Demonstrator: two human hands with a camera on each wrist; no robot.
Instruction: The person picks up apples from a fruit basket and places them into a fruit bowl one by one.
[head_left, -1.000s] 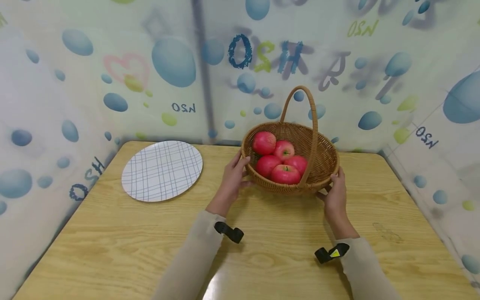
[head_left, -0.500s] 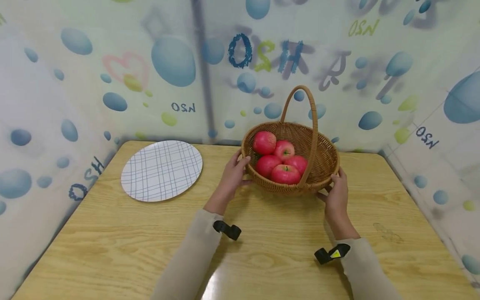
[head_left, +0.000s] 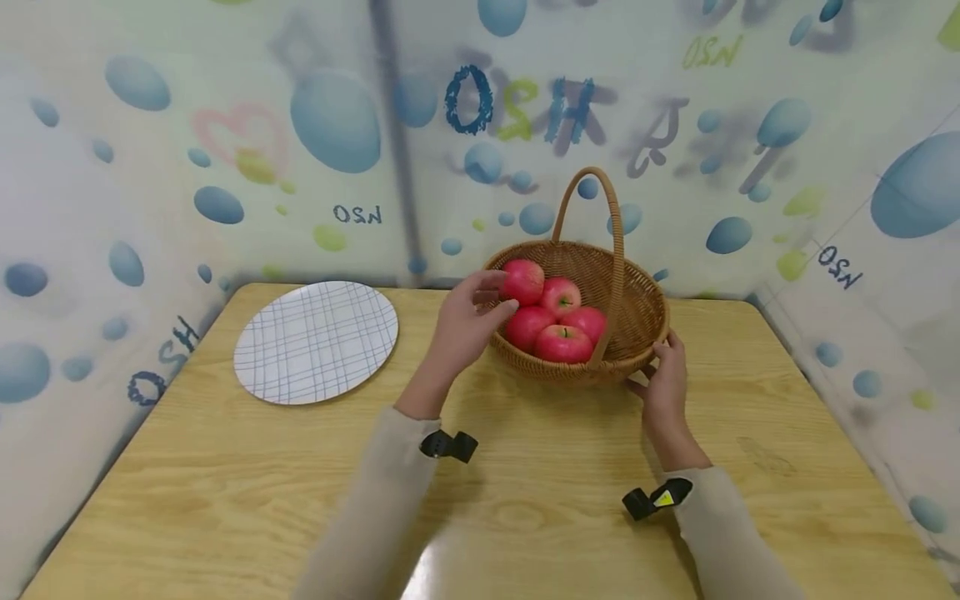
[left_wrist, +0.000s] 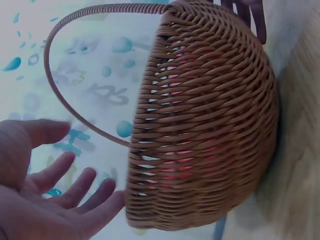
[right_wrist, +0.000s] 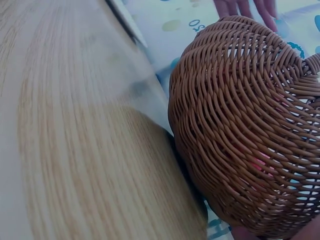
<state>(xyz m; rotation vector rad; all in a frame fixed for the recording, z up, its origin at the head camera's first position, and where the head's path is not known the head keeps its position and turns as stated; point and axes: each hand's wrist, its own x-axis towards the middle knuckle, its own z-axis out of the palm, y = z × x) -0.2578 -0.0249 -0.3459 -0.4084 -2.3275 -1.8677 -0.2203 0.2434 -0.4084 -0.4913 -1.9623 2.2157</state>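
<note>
Checked plate (head_left: 315,342) is lying on the tabletop (head_left: 525,500), well apart from the basket (head_left: 547,367). Your left hand (head_left: 459,327) is hanging over the basket's left rim, fingers loosely extended, thumb apart, gripping nothing. Its fingertips are sitting right by the back-left apple (head_left: 522,282); can't tell if they're touching. That apple is resting inside the basket, with four other apples (head_left: 563,343) bunching beside it, all left of the handle (head_left: 618,242). Basket itself is standing near the tabletop's far edge. Your right hand (head_left: 666,387) is gripping its right side, thumb at the rim, fingers tucking underneath. My read on the step: you're lining up a grasp on the back-left apple while bracing the basket. Next move is calling for left thumb and fingers closing around that apple, then a clean lift over the rim. You're wanting the right grip holding firm meanwhile; a sideways tug could be shifting the basket or rolling the neighbours.
</note>
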